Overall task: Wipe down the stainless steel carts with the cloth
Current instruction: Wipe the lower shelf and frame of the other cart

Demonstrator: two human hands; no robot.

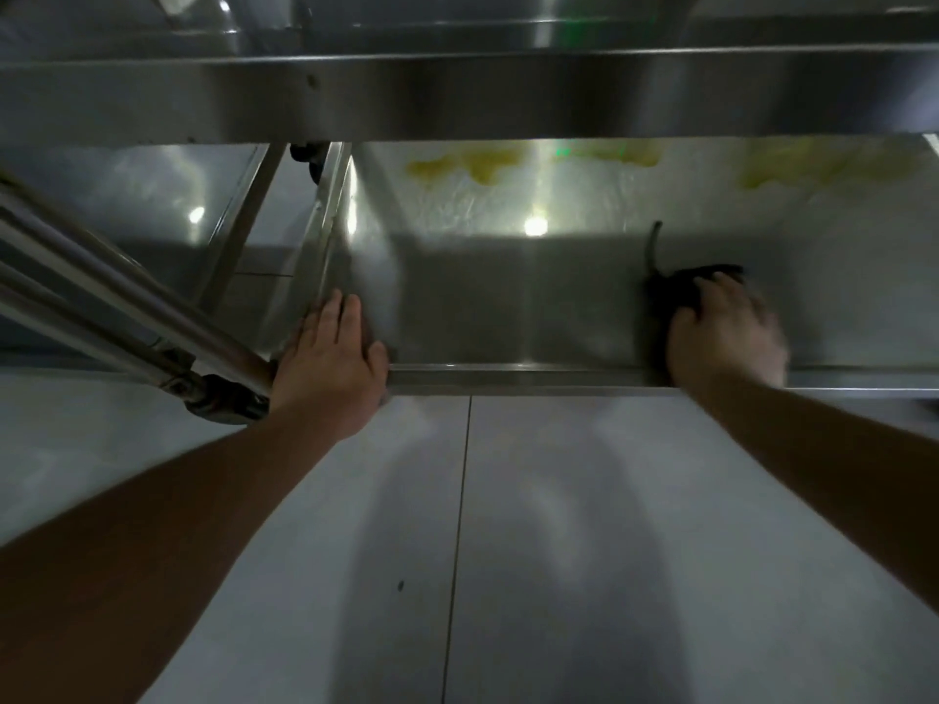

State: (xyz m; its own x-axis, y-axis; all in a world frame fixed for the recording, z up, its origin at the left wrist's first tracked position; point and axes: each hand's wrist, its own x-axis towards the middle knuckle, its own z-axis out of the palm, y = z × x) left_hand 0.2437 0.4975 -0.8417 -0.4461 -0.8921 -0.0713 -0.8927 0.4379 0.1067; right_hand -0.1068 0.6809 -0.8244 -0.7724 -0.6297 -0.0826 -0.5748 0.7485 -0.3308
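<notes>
Forearms reach from six o'clock over the tiled floor (559,525) to the stainless steel cart's lower shelf (508,307). The left hand (330,358), at nine o'clock on the shelf's front corner, lies flat with straight fingers holding nothing, likely bracing the wheeled cart against the wiping push. The right hand (721,332), at three o'clock and motion-blurred, presses curled fingers onto the dark cloth (676,292); yellowish smears (482,167) at twelve o'clock, under the upper shelf (457,94), look unwiped.
</notes>
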